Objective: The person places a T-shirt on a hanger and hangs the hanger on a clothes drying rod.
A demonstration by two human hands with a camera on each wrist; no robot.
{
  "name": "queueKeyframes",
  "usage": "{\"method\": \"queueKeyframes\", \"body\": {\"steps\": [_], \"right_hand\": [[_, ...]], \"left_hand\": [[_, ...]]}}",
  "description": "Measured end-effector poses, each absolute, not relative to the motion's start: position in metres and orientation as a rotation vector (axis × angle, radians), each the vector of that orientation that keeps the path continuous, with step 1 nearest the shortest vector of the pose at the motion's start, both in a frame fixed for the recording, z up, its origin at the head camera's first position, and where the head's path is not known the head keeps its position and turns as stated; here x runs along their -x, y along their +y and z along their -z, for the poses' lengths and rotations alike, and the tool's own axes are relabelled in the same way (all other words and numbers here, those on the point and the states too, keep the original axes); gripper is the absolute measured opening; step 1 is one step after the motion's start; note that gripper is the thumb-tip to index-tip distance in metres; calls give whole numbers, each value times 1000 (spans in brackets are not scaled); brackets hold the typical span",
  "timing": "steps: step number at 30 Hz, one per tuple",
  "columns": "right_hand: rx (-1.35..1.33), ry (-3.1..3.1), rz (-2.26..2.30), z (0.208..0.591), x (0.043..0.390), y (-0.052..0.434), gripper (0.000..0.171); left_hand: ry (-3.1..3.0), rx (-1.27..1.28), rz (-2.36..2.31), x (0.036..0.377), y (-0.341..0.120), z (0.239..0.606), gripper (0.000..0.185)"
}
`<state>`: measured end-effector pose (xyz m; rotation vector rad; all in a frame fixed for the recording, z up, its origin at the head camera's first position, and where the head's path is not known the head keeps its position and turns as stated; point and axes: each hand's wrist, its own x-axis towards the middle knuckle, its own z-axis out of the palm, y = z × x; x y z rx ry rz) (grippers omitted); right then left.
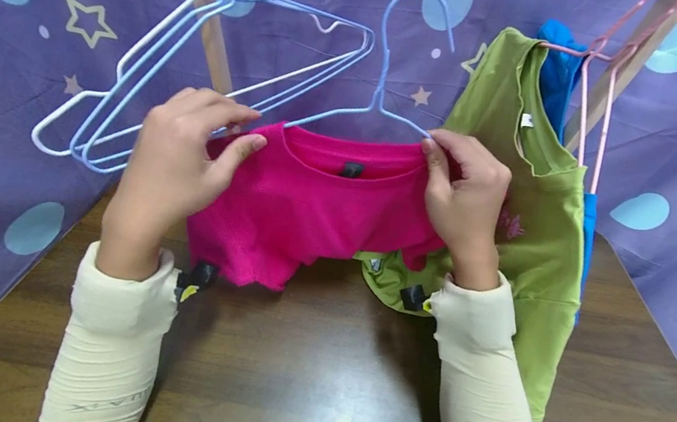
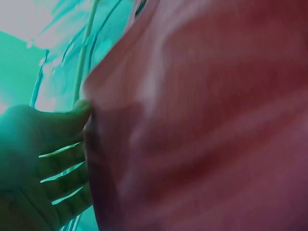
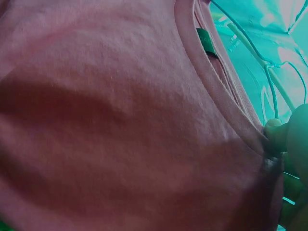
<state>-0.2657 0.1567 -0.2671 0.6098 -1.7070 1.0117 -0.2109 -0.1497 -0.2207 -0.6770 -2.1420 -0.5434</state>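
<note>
A small pink shirt [image 1: 306, 205] sits on a light blue wire hanger [image 1: 380, 76] held above the wooden table [image 1: 309, 385]. My left hand [image 1: 189, 141] pinches the shirt's left shoulder over the hanger arm. At the right shoulder, my right hand [image 1: 463, 187] grips the fabric the same way. The left wrist view is filled by the pink shirt [image 2: 202, 125] with my fingers [image 2: 57, 163] at its edge. The right wrist view shows the shirt's neckline [image 3: 211, 82] and a dark label [image 3: 207, 42], with a fingertip [image 3: 276, 132] on the collar.
Several empty white and blue wire hangers [image 1: 153, 75] hang at the back left on a wooden pole [image 1: 209, 18]. A green shirt [image 1: 535, 199] and a blue garment [image 1: 557, 68] hang on pink hangers [image 1: 589, 96] at the right. A purple star-patterned cloth [image 1: 12, 74] surrounds the table.
</note>
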Motion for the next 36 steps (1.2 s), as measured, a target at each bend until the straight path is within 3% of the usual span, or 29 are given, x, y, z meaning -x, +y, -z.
{"method": "queueKeyframes", "body": {"steps": [15,36], "right_hand": [[-809,-1791,-848,271,267,148,10],[-860,-1844,-802,273,266,141,15]], "left_hand": [[-2148,647,525,216,-135,232,9],[-2078,673,528,218,-118,238,15]]}}
